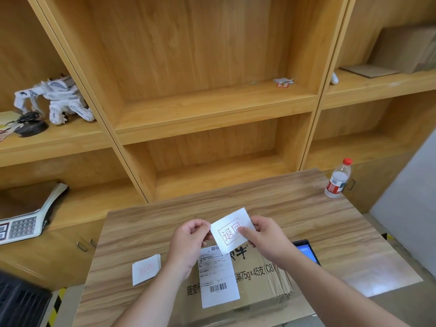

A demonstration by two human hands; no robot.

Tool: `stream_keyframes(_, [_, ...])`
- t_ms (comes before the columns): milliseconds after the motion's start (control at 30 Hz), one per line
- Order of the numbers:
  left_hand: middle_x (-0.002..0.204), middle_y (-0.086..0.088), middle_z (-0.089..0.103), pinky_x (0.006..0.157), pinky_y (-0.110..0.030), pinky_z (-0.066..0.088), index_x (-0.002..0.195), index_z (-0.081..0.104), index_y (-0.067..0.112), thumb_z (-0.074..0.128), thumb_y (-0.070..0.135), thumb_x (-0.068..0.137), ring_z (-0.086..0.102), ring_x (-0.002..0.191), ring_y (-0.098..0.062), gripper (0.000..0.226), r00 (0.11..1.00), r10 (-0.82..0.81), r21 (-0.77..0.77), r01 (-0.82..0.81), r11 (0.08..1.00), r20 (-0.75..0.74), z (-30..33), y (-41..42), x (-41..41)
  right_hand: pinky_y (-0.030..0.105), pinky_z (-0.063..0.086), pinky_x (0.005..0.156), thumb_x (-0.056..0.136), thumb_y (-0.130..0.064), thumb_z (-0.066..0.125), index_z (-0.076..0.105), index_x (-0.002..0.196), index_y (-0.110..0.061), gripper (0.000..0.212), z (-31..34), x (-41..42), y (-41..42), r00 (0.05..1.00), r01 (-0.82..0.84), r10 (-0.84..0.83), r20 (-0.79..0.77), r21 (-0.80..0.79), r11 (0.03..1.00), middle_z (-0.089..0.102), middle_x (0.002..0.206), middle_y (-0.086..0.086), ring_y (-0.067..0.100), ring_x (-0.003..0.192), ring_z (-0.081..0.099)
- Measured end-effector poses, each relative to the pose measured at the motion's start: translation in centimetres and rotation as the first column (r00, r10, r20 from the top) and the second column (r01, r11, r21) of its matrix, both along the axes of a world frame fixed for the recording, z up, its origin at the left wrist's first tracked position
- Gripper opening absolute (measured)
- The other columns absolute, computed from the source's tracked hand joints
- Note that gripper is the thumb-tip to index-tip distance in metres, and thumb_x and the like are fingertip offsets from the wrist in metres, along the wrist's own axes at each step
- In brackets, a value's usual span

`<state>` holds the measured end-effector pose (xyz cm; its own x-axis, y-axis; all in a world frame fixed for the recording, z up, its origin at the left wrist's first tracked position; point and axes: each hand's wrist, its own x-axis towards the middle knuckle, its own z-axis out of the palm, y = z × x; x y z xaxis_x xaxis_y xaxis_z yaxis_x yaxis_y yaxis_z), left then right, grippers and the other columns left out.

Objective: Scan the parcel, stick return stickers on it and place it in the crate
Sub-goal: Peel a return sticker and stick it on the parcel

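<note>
A brown cardboard parcel [257, 277] lies on the wooden table [236, 199], with a white shipping label [218, 277] on its top. Above it, both hands hold one white return sticker [230, 226] with a red stamp. My left hand [190, 239] pinches its left edge and my right hand [262, 234] pinches its right side. A small stack of return stickers [145, 270] rests on the table to the left of the parcel. A handheld scanner [306, 252] with a lit screen lies to the right, partly hidden behind my right arm.
A water bottle [337, 179] with a red cap stands at the table's far right corner. Wooden shelves [212, 109] rise behind the table. A weighing scale [26, 220] and a white toy robot [59, 100] sit on the left shelves. A dark crate [21, 303] shows at bottom left.
</note>
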<state>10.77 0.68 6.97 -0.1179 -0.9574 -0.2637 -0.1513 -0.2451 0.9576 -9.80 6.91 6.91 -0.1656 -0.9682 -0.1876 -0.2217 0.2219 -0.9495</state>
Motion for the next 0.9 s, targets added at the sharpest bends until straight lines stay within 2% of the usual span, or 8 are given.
stream_keyframes(267, [0.076,-0.012,0.073,0.059,-0.025,0.046,0.091,0.076,0.0,0.064,0.006,0.096,0.064,0.065,-0.014,0.014,0.988,-0.142,0.122,0.15,0.981,-0.067,-0.3,-0.6,1.0,0.033,0.031,0.059,0.098,-0.022,0.063,0.074,0.083,-0.025,0.019,0.1,0.0,-0.3,1.0,-0.001,0.002,-0.017,0.047,0.999,0.064,0.057,-0.01,0.018,0.059,0.044])
stream_keyframes(500, [0.077,-0.014,0.073,0.059,-0.023,0.047,0.091,0.073,-0.002,0.062,-0.001,0.096,0.065,0.065,-0.014,0.013,0.972,-0.199,0.148,0.217,0.965,-0.124,0.0,-0.6,1.4,0.034,0.03,0.058,0.095,-0.018,0.062,0.072,0.08,-0.02,0.018,-0.2,0.0,-0.6,0.999,-0.003,0.008,-0.05,0.087,0.996,0.057,0.053,-0.011,0.014,0.053,0.04])
stream_keyframes(600, [0.077,-0.013,0.073,0.06,-0.023,0.047,0.088,0.073,0.0,0.063,-0.002,0.096,0.064,0.065,-0.014,0.013,0.963,-0.226,0.148,0.247,0.958,-0.148,0.1,-0.6,1.5,0.031,0.033,0.057,0.096,-0.019,0.062,0.069,0.081,-0.025,0.017,-0.1,0.1,-0.8,0.997,-0.009,0.017,-0.082,0.097,0.995,0.059,0.051,-0.017,0.011,0.051,0.044])
stream_keyframes(667, [0.077,-0.012,0.073,0.06,-0.024,0.046,0.088,0.073,0.0,0.063,-0.002,0.096,0.063,0.065,-0.013,0.013,0.957,-0.245,0.142,0.267,0.953,-0.153,0.1,-0.6,1.4,0.031,0.047,0.061,0.095,-0.026,0.067,0.067,0.093,-0.027,0.003,-0.2,0.4,-1.0,0.991,-0.017,0.031,-0.129,0.108,0.994,0.069,0.069,-0.021,0.007,0.061,0.059])
stream_keyframes(700, [0.077,-0.012,0.073,0.06,-0.024,0.046,0.087,0.073,0.001,0.063,-0.002,0.096,0.063,0.065,-0.013,0.014,0.955,-0.251,0.138,0.272,0.952,-0.156,0.1,-0.5,1.3,0.03,0.053,0.07,0.094,-0.031,0.069,0.065,0.104,-0.027,0.012,-0.5,0.6,-1.1,0.981,-0.013,0.035,-0.193,0.11,0.994,0.071,0.088,-0.02,0.006,0.077,0.065])
stream_keyframes(733, [0.077,-0.011,0.073,0.06,-0.024,0.046,0.087,0.073,0.002,0.063,-0.002,0.096,0.063,0.064,-0.013,0.015,0.955,-0.249,0.134,0.271,0.953,-0.159,0.2,-0.5,1.1,0.029,0.053,0.081,0.092,-0.035,0.071,0.061,0.116,-0.029,0.027,-0.7,0.9,-1.2,0.958,-0.004,0.032,-0.285,0.096,0.995,0.066,0.107,-0.019,0.007,0.095,0.063])
stream_keyframes(800, [0.077,-0.011,0.073,0.061,-0.024,0.046,0.086,0.073,0.003,0.062,-0.001,0.097,0.063,0.063,-0.012,0.015,0.96,-0.234,0.123,0.254,0.959,-0.157,0.1,-0.3,0.6,0.028,0.044,0.096,0.091,-0.036,0.071,0.058,0.125,-0.032,0.037,-0.6,1.6,-1.3,0.905,0.041,-0.047,-0.424,-0.023,0.999,0.053,0.117,-0.015,0.009,0.112,0.05])
stream_keyframes(900, [0.076,-0.007,0.074,0.061,-0.022,0.047,0.085,0.075,0.006,0.063,0.003,0.097,0.063,0.062,-0.009,0.017,0.969,-0.217,0.091,0.229,0.969,-0.122,0.0,-0.2,0.1,0.022,0.046,0.079,0.092,-0.028,0.068,0.072,0.097,-0.033,0.008,0.6,3.0,-1.5,0.91,-0.003,-0.07,-0.41,-0.175,0.985,0.066,0.091,-0.017,0.004,0.088,0.058])
